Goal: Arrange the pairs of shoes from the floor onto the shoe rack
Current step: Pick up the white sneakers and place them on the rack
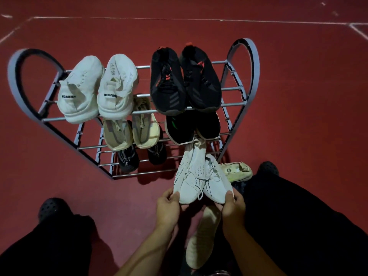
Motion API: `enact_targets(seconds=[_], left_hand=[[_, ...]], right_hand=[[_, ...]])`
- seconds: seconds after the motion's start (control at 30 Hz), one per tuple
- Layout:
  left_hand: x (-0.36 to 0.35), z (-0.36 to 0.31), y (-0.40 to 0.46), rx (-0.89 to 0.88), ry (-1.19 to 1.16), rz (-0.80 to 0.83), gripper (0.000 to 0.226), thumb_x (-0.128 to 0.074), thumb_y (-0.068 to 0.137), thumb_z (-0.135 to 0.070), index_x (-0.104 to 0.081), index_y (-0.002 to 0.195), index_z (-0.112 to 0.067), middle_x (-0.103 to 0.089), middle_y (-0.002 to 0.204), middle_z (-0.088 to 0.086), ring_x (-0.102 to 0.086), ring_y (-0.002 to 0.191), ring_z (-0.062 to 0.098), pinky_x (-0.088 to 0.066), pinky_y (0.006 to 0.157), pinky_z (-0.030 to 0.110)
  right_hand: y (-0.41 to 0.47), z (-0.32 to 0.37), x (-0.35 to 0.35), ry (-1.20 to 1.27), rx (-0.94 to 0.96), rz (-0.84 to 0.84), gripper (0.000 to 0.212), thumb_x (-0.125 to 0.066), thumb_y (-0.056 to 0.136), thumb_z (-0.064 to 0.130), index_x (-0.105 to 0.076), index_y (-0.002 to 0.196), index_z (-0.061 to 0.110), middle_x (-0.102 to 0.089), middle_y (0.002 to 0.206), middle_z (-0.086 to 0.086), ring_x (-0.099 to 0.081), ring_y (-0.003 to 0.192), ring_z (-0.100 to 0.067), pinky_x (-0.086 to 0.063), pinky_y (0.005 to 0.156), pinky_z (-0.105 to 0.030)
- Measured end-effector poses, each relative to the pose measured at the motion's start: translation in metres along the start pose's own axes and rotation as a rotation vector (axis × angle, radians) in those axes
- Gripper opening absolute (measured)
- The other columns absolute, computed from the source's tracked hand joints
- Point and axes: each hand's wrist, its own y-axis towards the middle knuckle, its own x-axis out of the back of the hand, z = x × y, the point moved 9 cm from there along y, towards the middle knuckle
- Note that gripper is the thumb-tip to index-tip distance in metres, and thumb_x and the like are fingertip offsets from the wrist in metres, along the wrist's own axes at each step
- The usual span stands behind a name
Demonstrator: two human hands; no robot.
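White knit pair [201, 176] is up off the floor — left hand [168, 208] pinches the toe of the left shoe, right hand [233, 206] pinches the toe of the right one, thumbs on top, fingers curled under. Both grips closed on the shoes, nothing else held. Heels point away from the grips, toward the shoe rack [229, 128], and look to be at the front edge of its lower right tiers.

Beyond the grips: the top tier has the white pair [97, 90] and black laced pair [185, 80], the middle tier the beige pair [131, 130] and black-green pair [191, 126], the bottom tier a black pair [139, 156] on its left half. Free slot, as far as I can judge, is the bottom tier's right half — directly ahead of the grips.

To do it well:
- keep the two shoes parallel and level; they're crossing slightly at the toes now
- feed heels in low, under the black-green pair, so they don't snag its soles
- land soles across two rails, not between them
- release both grips together, only once the weight sits

Below the grips a beige shoe [203, 236] lies on the floor; another pale shoe [237, 170] sits just right of the held pair — those look like next in line.
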Motion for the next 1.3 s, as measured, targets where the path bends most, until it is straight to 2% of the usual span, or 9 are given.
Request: enact_targets(seconds=[0.2, 0.37, 0.53, 0.73, 0.93, 1.0, 1.1, 1.23, 1.3], left_hand=[[-0.001, 0.005, 0.003, 0.024, -0.072, -0.002, 0.022, -0.047, 0.102, 0.002, -0.062, 0.118, -0.002, -0.074, 0.093, 0.004, -0.074, 0.066, 0.010, -0.056, 0.053, 0.019], [-0.006, 0.015, 0.017, 0.125, -0.188, -0.049, 0.023, -0.048, 0.101, 0.003, -0.060, 0.120, 0.008, -0.069, 0.114, 0.024, -0.071, 0.097, 0.035, -0.062, 0.062, 0.023], [-0.023, 0.000, 0.053, 0.130, -0.237, -0.036, 0.027, -0.050, 0.101, 0.003, -0.055, 0.127, 0.010, -0.066, 0.121, 0.027, -0.069, 0.093, 0.030, -0.062, 0.064, 0.023], [-0.067, -0.015, 0.089, 0.131, -0.262, 0.025, 0.031, -0.049, 0.102, 0.001, -0.053, 0.132, 0.006, -0.064, 0.124, 0.022, -0.069, 0.093, 0.025, -0.063, 0.068, 0.025], [-0.116, -0.024, 0.122, 0.175, -0.298, 0.053, 0.037, -0.053, 0.102, -0.003, -0.040, 0.135, 0.007, -0.063, 0.116, 0.022, -0.072, 0.070, 0.015, -0.062, 0.061, 0.023], [-0.125, -0.025, 0.129, 0.202, -0.247, 0.081, 0.030, -0.054, 0.102, -0.005, -0.050, 0.128, 0.008, -0.067, 0.101, 0.014, -0.071, 0.070, 0.015, -0.060, 0.060, 0.022], [-0.123, -0.019, 0.142, 0.223, -0.069, 0.095, 0.026, -0.058, 0.100, -0.006, -0.061, 0.118, 0.012, -0.069, 0.096, 0.009, -0.068, 0.076, 0.020, -0.060, 0.074, 0.029], [-0.101, -0.030, 0.159, 0.003, 0.526, 0.129, 0.027, -0.065, 0.097, -0.023, -0.071, 0.107, 0.002, -0.073, 0.093, 0.011, -0.068, 0.090, 0.028, -0.055, 0.080, 0.038], [-0.089, -0.040, 0.159, -0.079, 0.662, 0.170, 0.023, -0.063, 0.097, -0.021, -0.073, 0.108, -0.004, -0.072, 0.089, 0.008, -0.068, 0.091, 0.026, -0.053, 0.082, 0.034]], right_hand=[[0.003, -0.012, -0.004, 0.096, -0.094, 0.095, 0.035, -0.041, 0.103, 0.008, -0.046, 0.137, 0.002, -0.055, 0.128, -0.019, -0.057, 0.114, -0.038, -0.057, 0.067, -0.032], [0.003, -0.022, 0.000, 0.033, -0.131, 0.134, 0.031, -0.039, 0.100, 0.000, -0.055, 0.126, 0.000, -0.063, 0.114, -0.022, -0.065, 0.098, -0.036, -0.059, 0.056, -0.027], [0.009, -0.042, 0.022, 0.020, -0.166, 0.018, 0.030, -0.043, 0.097, 0.002, -0.056, 0.125, 0.001, -0.064, 0.115, -0.022, -0.065, 0.097, -0.037, -0.055, 0.080, -0.047], [0.015, -0.058, 0.042, 0.185, -0.283, -0.020, 0.033, -0.044, 0.098, -0.003, -0.056, 0.125, 0.010, -0.065, 0.097, -0.010, -0.062, 0.082, -0.025, -0.053, 0.070, -0.037], [0.028, -0.080, 0.057, 0.111, -0.334, -0.117, 0.044, -0.037, 0.096, -0.011, -0.048, 0.138, 0.000, -0.055, 0.127, -0.024, -0.058, 0.092, -0.033, -0.049, 0.070, -0.039], [0.030, -0.088, 0.058, 0.095, -0.341, -0.117, 0.042, -0.038, 0.098, -0.009, -0.047, 0.138, -0.001, -0.054, 0.128, -0.025, -0.056, 0.096, -0.037, -0.049, 0.070, -0.040], [0.032, -0.101, 0.055, 0.032, -0.326, -0.089, 0.040, -0.041, 0.096, -0.011, -0.050, 0.134, -0.004, -0.056, 0.129, -0.030, -0.058, 0.107, -0.048, -0.050, 0.084, -0.051], [0.031, -0.115, 0.041, -0.018, -0.325, 0.010, 0.037, -0.050, 0.091, -0.009, -0.061, 0.125, 0.003, -0.065, 0.117, -0.025, -0.062, 0.108, -0.045, -0.050, 0.087, -0.054], [0.022, -0.110, 0.029, -0.007, -0.315, 0.085, 0.037, -0.053, 0.088, -0.008, -0.066, 0.118, 0.007, -0.067, 0.116, -0.024, -0.063, 0.106, -0.042, -0.050, 0.089, -0.053]])
